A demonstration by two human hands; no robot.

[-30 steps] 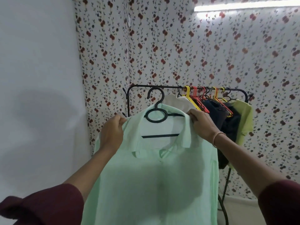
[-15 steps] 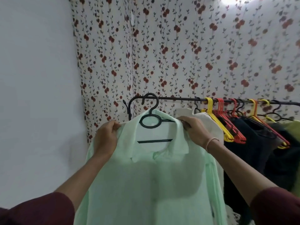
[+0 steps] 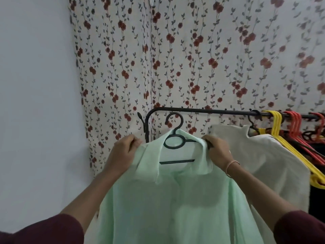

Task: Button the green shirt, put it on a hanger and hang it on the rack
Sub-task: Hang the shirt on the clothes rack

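The pale green shirt (image 3: 175, 199) hangs buttoned on a black hanger (image 3: 174, 143), front towards me. My left hand (image 3: 123, 154) grips its left shoulder and my right hand (image 3: 217, 152) grips its right shoulder by the collar. The hanger's hook (image 3: 175, 120) sits just below the black rack rail (image 3: 202, 110), near the rail's left bend; I cannot tell whether hook and rail touch.
A cream shirt (image 3: 263, 164) hangs on the rail right beside the green one. Yellow hangers (image 3: 277, 124), red hangers (image 3: 297, 124) and dark clothes crowd the rail further right. Floral wallpaper is behind; a plain wall stands on the left.
The shirt on its hanger has come nearer to the rack, its hook now just under the rail's left end. The view has moved closer and to the left.
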